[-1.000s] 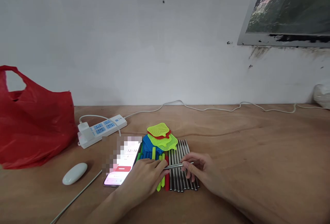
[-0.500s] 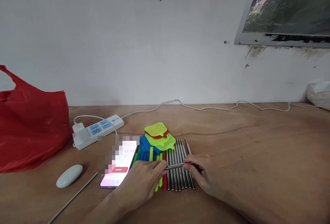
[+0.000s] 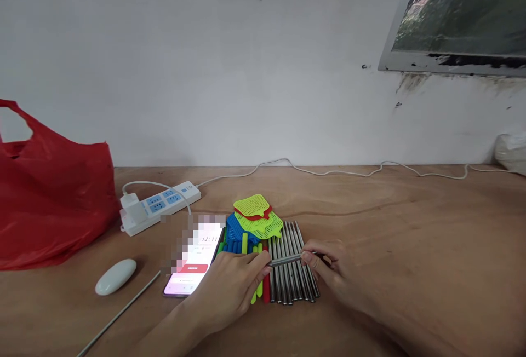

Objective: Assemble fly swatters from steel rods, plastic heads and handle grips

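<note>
A thin metal rod (image 3: pixel 286 260) lies crosswise between my two hands. My left hand (image 3: pixel 235 283) is closed on its left end, and the thumb and fingers of my right hand (image 3: pixel 329 264) pinch its right end. Beneath it, several similar metal rods (image 3: pixel 292 286) lie side by side on the table. Beyond my left hand is a small pile of fly swatter heads: yellow-green ones (image 3: pixel 251 205), a red one (image 3: pixel 268 213) mostly covered, and blue ones (image 3: pixel 236 230). Blue, green, yellow-green and red handles (image 3: pixel 266 286) lie in front of them, partly behind my left hand.
A lit phone (image 3: pixel 195 269) lies left of the handles. Farther left are a white mouse (image 3: pixel 115 277), a grey cable (image 3: pixel 119 313), a white power strip (image 3: pixel 161 206) and a red plastic bag (image 3: pixel 53 198). A white cord (image 3: pixel 329 173) runs along the wall.
The view has shifted slightly, moving the scene a little right. Both hands still hold the rod over the row; the loose rod at the row's right end now lies closer to the others.
</note>
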Motion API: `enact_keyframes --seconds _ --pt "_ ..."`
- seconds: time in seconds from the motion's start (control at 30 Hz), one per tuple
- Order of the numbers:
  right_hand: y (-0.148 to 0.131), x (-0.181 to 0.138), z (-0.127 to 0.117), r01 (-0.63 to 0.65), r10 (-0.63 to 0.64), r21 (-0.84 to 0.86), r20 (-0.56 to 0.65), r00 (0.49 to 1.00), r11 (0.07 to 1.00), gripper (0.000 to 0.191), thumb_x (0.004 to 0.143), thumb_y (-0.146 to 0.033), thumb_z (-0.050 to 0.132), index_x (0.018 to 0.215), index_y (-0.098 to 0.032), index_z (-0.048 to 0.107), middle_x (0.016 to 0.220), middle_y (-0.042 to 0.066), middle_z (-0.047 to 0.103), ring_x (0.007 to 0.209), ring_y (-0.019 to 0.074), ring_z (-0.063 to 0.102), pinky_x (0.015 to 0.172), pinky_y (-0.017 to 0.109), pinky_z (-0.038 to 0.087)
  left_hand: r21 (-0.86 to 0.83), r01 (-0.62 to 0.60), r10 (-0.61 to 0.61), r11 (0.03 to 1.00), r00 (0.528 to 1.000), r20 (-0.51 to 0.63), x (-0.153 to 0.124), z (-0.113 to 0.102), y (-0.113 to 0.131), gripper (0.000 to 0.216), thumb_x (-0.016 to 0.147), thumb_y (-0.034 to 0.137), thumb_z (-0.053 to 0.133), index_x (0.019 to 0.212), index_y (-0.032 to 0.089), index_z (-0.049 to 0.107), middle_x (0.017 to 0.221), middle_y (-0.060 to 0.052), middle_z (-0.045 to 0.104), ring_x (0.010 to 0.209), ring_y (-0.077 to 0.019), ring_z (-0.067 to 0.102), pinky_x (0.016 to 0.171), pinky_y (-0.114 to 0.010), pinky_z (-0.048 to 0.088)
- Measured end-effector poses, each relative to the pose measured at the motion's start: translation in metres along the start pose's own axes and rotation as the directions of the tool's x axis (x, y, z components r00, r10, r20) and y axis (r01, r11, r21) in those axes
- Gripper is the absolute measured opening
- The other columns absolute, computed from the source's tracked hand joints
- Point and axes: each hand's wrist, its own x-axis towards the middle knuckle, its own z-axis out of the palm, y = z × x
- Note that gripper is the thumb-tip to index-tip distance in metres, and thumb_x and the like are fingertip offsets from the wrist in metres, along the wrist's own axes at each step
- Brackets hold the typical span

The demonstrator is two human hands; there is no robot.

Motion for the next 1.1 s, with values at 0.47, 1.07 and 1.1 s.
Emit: enact_keyframes --seconds 0.47,1.07,1.1 --pt "-0.005 0.002 0.009 0.151 -0.105 -0.182 0.239 0.965 0.972 0.033 0.102 -0.036 0.039 0.073 -0.022 0.046 0.063 -0.003 0.047 0.057 0.0125 0.043 0.055 0.025 0.029 0.123 -0.009 -0.003 0.992 0.996 0.093 0.002 0.000 0.006 0.014 0.097 0.010 0.040 0.099 0.021 0.048 0.094 -0.004 0.065 0.078 -0.0237 0.063 0.062 -0.032 0.044" --pt "-0.003 -0.010 -0.009 0.121 -0.038 -0.270 0.293 0.955 0.955 0.041 0.104 -0.043 0.035 0.070 -0.021 0.040 0.062 -0.005 0.043 0.055 0.0112 0.039 0.053 0.025 0.025 -0.190 0.219 -0.168 0.957 0.953 0.253 -0.009 -0.010 -0.001 0.040 0.108 0.040 0.026 0.083 0.023 0.051 0.071 0.002 0.060 0.065 -0.0185 0.056 0.055 -0.026 0.030" --pt "-0.002 -0.012 -0.009 0.112 -0.029 -0.271 0.294 0.955 0.956 0.039 0.104 -0.041 0.035 0.071 -0.021 0.040 0.063 -0.005 0.044 0.056 0.0115 0.040 0.053 0.024 0.026 -0.194 0.214 -0.161 0.957 0.953 0.255 -0.010 -0.011 -0.002 0.040 0.108 0.040 0.027 0.084 0.023 0.052 0.073 0.001 0.060 0.066 -0.0189 0.056 0.056 -0.027 0.031"
